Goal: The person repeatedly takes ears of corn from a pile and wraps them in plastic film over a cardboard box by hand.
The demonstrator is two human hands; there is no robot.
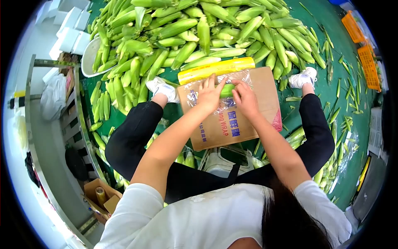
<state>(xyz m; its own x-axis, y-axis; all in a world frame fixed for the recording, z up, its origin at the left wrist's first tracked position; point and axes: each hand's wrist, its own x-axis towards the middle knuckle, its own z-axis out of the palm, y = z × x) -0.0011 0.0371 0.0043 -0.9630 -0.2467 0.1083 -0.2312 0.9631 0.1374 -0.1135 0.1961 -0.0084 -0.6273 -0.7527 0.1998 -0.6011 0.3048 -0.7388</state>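
The cling film roll [217,69] looks smooth and glossy, the loose film [192,96] thin, crinkled, shiny plastic. The box [259,95] is matt brown cardboard. Corn husks [178,27] look leafy and faintly satiny; the trousers [134,133] are matt cloth, the crate [369,66] plastic.

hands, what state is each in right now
Left hand: open, spread by the left end of the corn.
Right hand: partly curled at the corn's right end; grip cannot be told.

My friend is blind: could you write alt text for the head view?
A person's left hand and right hand handle a green ear of corn amid clear film on a cardboard box, with a yellow roll along its far edge. Beyond lies a heap of unhusked corn.
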